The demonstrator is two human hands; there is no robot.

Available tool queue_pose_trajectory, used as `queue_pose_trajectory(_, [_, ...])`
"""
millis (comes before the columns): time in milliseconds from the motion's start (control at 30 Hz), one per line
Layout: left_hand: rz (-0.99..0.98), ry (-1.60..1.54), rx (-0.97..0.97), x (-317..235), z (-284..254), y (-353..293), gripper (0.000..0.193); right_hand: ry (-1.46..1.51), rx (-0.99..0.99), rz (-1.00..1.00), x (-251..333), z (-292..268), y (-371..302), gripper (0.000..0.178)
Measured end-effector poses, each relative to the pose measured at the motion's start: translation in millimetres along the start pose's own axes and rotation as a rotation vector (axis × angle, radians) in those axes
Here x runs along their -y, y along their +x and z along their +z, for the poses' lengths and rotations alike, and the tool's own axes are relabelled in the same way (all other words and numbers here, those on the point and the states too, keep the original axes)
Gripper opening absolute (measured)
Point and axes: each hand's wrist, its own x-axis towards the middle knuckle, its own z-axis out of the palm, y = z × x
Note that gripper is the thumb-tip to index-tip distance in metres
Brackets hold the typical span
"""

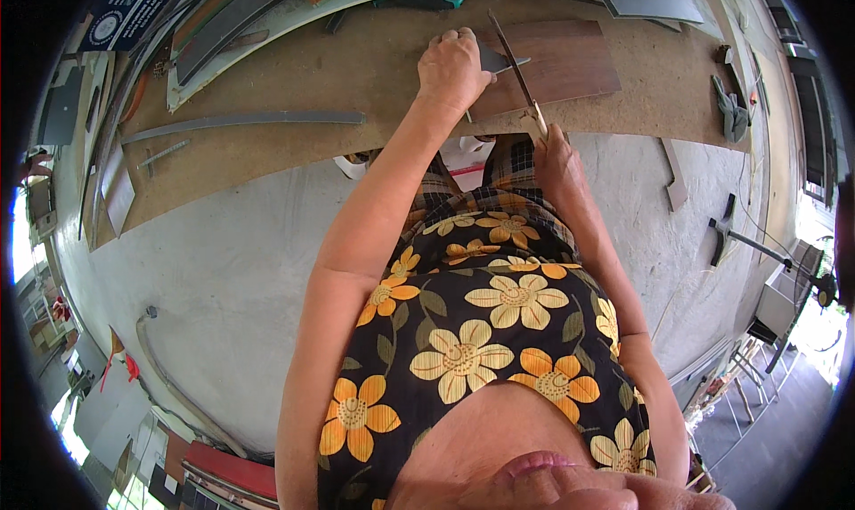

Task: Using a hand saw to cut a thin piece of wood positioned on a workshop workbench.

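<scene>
Right hand [559, 167]: fingers closed round the pale handle of a long thin-bladed tool [517, 72], its blade crossing above the brown board [570, 65] lying on the surface [374, 65]. Left hand [454, 69]: fingers curled at a dark grey pointed piece [492, 60] over the board's left part; whether gripping or merely pressing cannot be determined.

We wear a black, scoop-necked top [485, 310] printed with large cream and orange flowers [460, 357] and grey-green leaves [432, 303], above dark plaid bottoms [514, 164] checked in orange-brown.
</scene>
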Motion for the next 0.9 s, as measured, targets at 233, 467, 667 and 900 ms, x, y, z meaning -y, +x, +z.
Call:
queue_pose_trajectory(233, [-0.022, -0.02, 0.018, -1.0, 0.2, -0.6, 0.054, 0.033, -0.049, -0.092, -4.6, 0.9, 0.4, 0.017])
queue_pose_trajectory(467, [0.014, -0.019, -0.02, 2.6, 2.9, -0.8, 0.052, 0.058, -0.056, -0.101, -8.0, 8.1, -1.0, 0.019])
queue_pose_trajectory(667, [0.015, -0.002, -0.007, 0.9, 1.7, 0.5, 0.053, 0.055, -0.046, -0.094, -19.2, 17.7, -1.2, 0.018])
queue_pose_trajectory(900, [0.019, 0.018, 0.006, 1.3, 0.3, 0.3, 0.056, 0.08, -0.056, -0.116, -16.8, 17.1, -2.6, 0.019])
